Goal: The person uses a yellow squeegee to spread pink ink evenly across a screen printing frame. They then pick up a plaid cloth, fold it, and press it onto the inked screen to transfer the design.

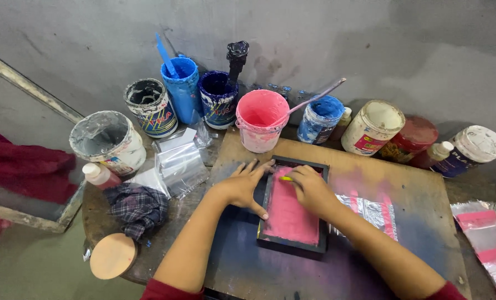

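While pressing flat, fingers spread, on dark frame edge: left hand; right hand gripping yellow-tipped tool over pink screen.

Left hand is laid flat, palm down, fingers spread, thumb extended. Right hand is curled, fingers closed in a grip. Both forearms are extended forward, converging.
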